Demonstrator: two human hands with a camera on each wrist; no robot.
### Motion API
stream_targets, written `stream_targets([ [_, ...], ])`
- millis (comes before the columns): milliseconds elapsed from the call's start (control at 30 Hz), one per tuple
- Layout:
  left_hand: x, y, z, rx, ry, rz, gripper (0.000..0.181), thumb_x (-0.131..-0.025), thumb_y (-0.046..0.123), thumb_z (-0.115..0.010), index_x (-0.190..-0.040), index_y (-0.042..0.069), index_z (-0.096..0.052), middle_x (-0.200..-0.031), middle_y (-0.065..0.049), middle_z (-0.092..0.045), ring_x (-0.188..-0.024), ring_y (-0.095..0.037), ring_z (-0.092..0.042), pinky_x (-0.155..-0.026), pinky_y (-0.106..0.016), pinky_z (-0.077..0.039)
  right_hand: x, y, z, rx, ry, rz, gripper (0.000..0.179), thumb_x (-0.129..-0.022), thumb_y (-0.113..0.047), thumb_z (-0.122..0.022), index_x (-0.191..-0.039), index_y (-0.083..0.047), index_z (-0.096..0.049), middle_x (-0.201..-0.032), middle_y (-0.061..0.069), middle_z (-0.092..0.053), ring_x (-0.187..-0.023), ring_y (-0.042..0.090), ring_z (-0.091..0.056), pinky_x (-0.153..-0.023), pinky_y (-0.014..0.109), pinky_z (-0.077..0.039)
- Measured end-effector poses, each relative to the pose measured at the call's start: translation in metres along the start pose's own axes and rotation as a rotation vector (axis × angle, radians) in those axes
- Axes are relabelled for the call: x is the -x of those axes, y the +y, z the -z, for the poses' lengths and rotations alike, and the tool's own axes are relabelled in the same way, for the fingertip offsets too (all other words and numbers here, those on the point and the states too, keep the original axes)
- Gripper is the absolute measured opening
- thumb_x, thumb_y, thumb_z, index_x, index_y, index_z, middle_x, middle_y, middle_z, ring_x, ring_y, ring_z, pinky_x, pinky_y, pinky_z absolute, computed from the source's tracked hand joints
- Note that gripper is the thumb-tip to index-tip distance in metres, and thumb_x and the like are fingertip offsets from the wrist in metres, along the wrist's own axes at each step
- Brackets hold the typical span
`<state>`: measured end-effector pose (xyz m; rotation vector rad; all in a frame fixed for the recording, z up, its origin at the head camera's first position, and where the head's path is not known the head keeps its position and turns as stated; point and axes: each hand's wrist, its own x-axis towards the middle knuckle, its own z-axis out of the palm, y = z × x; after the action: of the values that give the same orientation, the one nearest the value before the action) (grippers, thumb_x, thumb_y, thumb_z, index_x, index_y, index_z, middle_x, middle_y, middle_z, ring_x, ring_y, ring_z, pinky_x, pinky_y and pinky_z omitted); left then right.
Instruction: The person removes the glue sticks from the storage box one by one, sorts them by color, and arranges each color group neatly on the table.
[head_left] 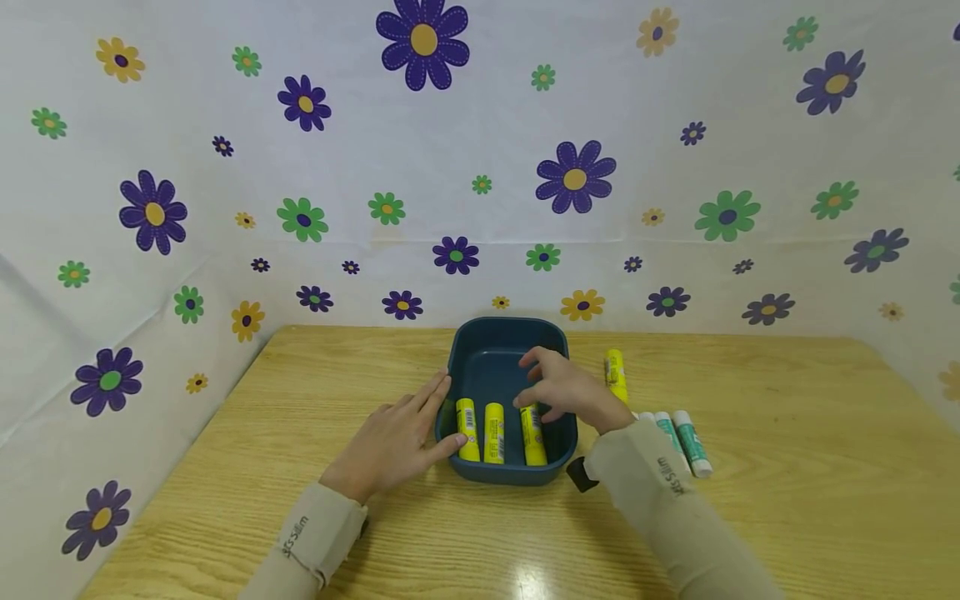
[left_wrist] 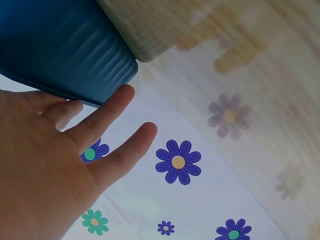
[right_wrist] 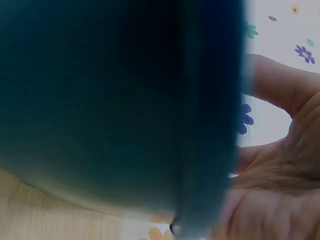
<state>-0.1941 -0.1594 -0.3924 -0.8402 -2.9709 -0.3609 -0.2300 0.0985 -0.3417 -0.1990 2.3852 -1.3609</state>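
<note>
A dark blue plastic bin (head_left: 504, 475) stands on the table with three yellow glue sticks lying in its near part: a left one (head_left: 467, 429), a middle one (head_left: 494, 433) and a right one (head_left: 533, 442). My left hand (head_left: 393, 442) rests against the bin's left side, fingers straight, thumb over the rim. In the left wrist view the fingers of that hand (left_wrist: 55, 160) are spread beside the bin wall (left_wrist: 75, 55). My right hand (head_left: 566, 387) hovers inside the bin, fingers loosely bent and apart, just above the right glue stick. The bin wall (right_wrist: 110, 115) hides its fingertips in the right wrist view.
Right of the bin lies another yellow glue stick (head_left: 616, 375). Several white and teal sticks (head_left: 693, 446) lie beside it, partly covered by the right forearm. A flower-patterned white sheet (head_left: 450, 192) hangs behind the wooden table (head_left: 300, 408).
</note>
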Motion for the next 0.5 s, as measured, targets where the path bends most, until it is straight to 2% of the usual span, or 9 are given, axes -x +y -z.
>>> stream_targets([
  [267,0.000,0.001,0.001,0.006,0.000,0.005,0.084,-0.102,0.062,-0.043,-0.161,0.004,-0.024,-0.167,-0.011,-0.022,-0.134,-0.047,-0.048,-0.105,-0.062,-0.042,-0.004,0.001,-0.009,0.042,0.025,-0.045,0.064,-0.088,-0.002,-0.074,-0.143,0.003,-0.040,-0.145,0.031,-0.040,-0.119,0.043,-0.057,-0.079,0.047,-0.060],
  [500,0.000,0.001,0.002,0.002,-0.005,0.002,0.085,-0.102,0.061,-0.044,-0.161,0.004,-0.024,-0.167,-0.011,-0.022,-0.134,-0.046,-0.048,-0.105,-0.061,-0.043,-0.008,0.005,-0.021,0.049,-0.004,-0.071,0.065,-0.086,0.003,-0.075,-0.141,0.004,-0.041,-0.142,0.031,-0.043,-0.119,0.044,-0.057,-0.073,0.044,-0.062],
])
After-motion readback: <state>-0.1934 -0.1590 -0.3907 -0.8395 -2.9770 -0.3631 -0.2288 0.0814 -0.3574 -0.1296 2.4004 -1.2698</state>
